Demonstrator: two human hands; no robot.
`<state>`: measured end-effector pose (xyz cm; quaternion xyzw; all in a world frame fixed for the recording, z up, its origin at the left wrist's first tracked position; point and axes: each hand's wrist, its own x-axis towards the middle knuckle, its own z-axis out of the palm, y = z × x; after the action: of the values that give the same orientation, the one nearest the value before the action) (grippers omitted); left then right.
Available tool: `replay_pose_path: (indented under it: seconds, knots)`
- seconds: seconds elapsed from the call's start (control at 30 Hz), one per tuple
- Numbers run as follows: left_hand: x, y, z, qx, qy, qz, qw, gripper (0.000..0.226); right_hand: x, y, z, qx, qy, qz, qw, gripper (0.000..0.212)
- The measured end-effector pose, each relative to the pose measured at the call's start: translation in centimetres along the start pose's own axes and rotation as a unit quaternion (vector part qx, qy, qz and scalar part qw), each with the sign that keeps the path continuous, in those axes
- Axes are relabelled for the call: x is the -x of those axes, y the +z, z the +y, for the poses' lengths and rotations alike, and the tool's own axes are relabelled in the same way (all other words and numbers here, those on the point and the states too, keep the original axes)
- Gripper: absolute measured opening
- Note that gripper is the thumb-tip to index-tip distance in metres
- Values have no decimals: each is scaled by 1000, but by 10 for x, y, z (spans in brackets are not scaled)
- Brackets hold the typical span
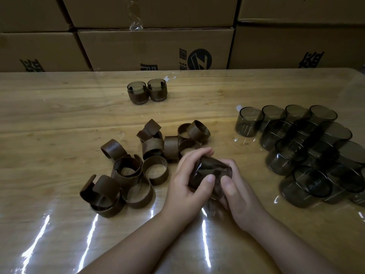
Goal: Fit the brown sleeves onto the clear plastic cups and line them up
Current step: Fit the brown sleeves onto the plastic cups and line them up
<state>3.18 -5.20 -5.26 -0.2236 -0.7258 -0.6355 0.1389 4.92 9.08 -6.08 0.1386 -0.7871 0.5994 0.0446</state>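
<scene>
Cup point(210, 173) held above desk point(59, 119) near front edge, tipped on side, axis roughly level, mouth toward right-front. Left hand point(187, 186) and right hand point(239, 194) both have fingers clamped on cup. Sleeve on it: cannot tell. Risk: hard squeeze cracks thin wall; skewed sleeve jams; elbow sweeps loose sleeves point(138, 167).
</scene>
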Motion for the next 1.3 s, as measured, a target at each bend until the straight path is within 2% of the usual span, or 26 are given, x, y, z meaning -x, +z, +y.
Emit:
replay_pose_path:
  seconds: [0.13, 0.4, 0.63, 0.7, 0.9, 1.1, 1.2, 1.3]
  knots:
    - [-1, 1, -1, -4, 3, 14, 1000, 35, 3, 1, -5, 80, -52, 16, 995, 38]
    - [-4, -3, -2, 41, -24, 35, 998, 27, 1, 4, -7, 160, -118, 19, 980, 67]
    - [-12, -4, -6, 131, -111, 41, 984, 36, -2, 3, -7, 298, -228, 62, 925, 54]
    - [-12, -4, -5, 131, -136, 33, 981, 38, -2, 3, -8, 301, -231, 65, 923, 53]
    - [2, 6, -1, 28, -71, 3, 997, 24, 1, 4, -7, 211, -200, 93, 952, 47]
    - [4, 7, 0, -97, 28, -35, 994, 29, 1, 5, -7, 49, -66, 70, 994, 26]
    - [5, 8, 2, -167, 66, -44, 983, 46, 1, 5, -6, -67, 24, 62, 995, 38]
    - [4, 7, 6, -225, 106, -57, 967, 50, -1, 5, -10, -166, 109, 45, 979, 46]
